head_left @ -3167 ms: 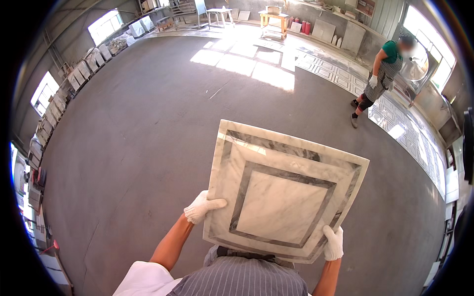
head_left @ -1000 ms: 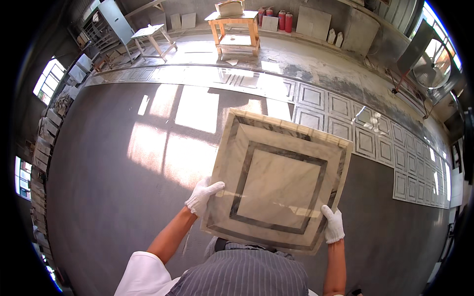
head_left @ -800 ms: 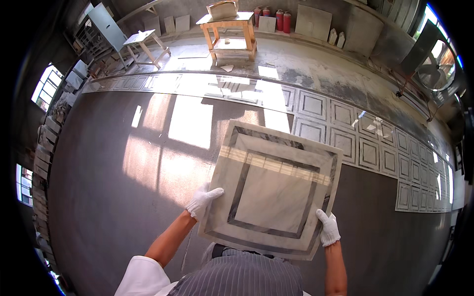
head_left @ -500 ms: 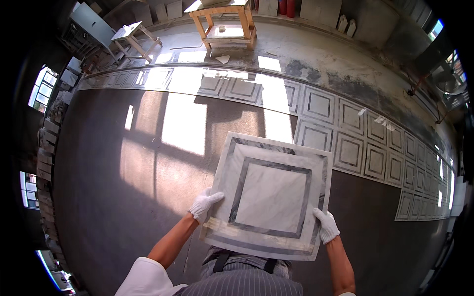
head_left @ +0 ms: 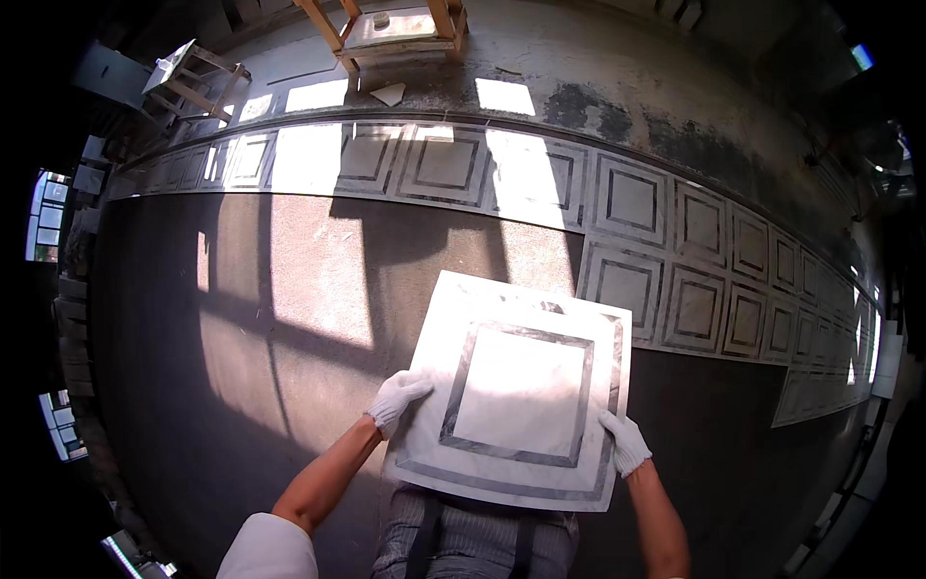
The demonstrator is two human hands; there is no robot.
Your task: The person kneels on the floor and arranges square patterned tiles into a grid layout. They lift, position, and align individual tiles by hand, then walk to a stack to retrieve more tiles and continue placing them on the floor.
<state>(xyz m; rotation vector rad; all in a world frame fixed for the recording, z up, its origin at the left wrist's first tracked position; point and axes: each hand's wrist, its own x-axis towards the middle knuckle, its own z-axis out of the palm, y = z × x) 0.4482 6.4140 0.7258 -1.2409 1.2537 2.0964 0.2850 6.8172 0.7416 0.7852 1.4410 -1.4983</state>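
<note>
A large square marble tile (head_left: 521, 396), white with grey inlaid frames, is held in front of my body, slightly turned. My left hand (head_left: 399, 398), in a white knitted glove, grips its left edge with the thumb on top. On the opposite edge my right hand (head_left: 627, 443), gloved the same way, also has its thumb on the face. The fingers under the tile are hidden. Beyond it, matching tiles (head_left: 625, 280) lie on the floor in a row along the far side, with further rows at the right. Sunlight falls on the held tile.
Bare dark floor (head_left: 164, 386) spreads to the left and around me, with bright window patches on it. A wooden trestle table (head_left: 400, 43) stands beyond the tile row, and a smaller wooden stand (head_left: 198, 82) at the far left. A pale broken piece (head_left: 389, 94) lies near the table.
The view has tipped down and moved nearer the laid tiles. The held tile has come into sunlight, still gripped by both hands at its sides.
</note>
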